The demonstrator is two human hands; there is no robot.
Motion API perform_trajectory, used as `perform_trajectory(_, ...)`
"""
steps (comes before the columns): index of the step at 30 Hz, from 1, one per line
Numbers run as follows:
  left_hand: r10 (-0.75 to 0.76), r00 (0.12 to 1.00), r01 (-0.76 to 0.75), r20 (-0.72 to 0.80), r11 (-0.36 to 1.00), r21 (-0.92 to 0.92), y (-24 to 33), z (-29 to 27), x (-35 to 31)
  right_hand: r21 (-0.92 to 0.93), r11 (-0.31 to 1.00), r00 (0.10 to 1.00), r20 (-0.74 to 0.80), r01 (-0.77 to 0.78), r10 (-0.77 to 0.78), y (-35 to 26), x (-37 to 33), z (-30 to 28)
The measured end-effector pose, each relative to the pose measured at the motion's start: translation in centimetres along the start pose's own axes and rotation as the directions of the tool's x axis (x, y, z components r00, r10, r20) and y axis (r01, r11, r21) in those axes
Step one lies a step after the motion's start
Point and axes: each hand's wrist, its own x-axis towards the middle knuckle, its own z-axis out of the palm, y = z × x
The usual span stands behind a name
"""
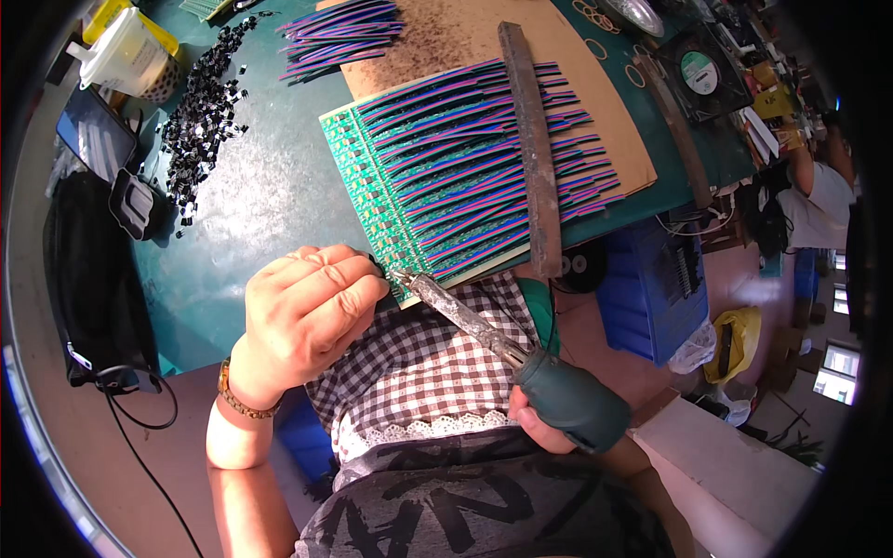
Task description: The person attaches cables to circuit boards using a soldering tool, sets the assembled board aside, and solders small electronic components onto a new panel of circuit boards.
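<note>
My right hand (541, 426) grips a soldering iron (575, 402) by its dark green handle. The iron's tip meets the near-left corner of a green circuit board panel (361, 191). Right beside that tip, my left hand (314, 307) is closed in a pinch; what sits between its fingertips is mostly hidden, with only something small and dark showing. Rows of black, red and blue wires (456, 158) run rightward from the panel's small boards. Across them lies a rusty flat metal bar (532, 149). Brown cardboard (614, 139) is underneath.
Small black parts (200, 121) lie heaped at the left, near a phone (98, 133), a lidded cup (126, 60) and a black bag (93, 270). A wire bundle (339, 35) lies at the back. A fan (702, 73) stands far right, above a blue crate (651, 288).
</note>
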Motion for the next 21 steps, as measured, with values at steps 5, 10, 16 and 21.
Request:
perform_trajectory(5,-0.005,1.000,0.005,0.007,1.000,-0.008,0.0,0.0,-0.1,0.444,0.813,0.873,-0.125,-0.376,0.471,0.4,0.4,-0.5)
perform_trajectory(10,-0.009,1.000,0.009,-0.003,1.000,-0.021,-0.1,0.1,-0.1,-0.434,0.749,0.865,0.207,0.500,-0.457,1.3,-0.4,-1.8)
perform_trajectory(16,-0.005,1.000,0.005,-0.010,1.000,-0.012,0.0,0.3,-0.3,-0.730,0.421,0.823,0.346,0.538,-0.451,2.3,-0.7,-3.1)
perform_trajectory(21,-0.034,0.999,0.034,0.007,0.999,0.000,0.3,0.2,-0.4,-0.727,0.352,0.759,0.350,0.590,-0.550,3.7,-0.1,-2.9)
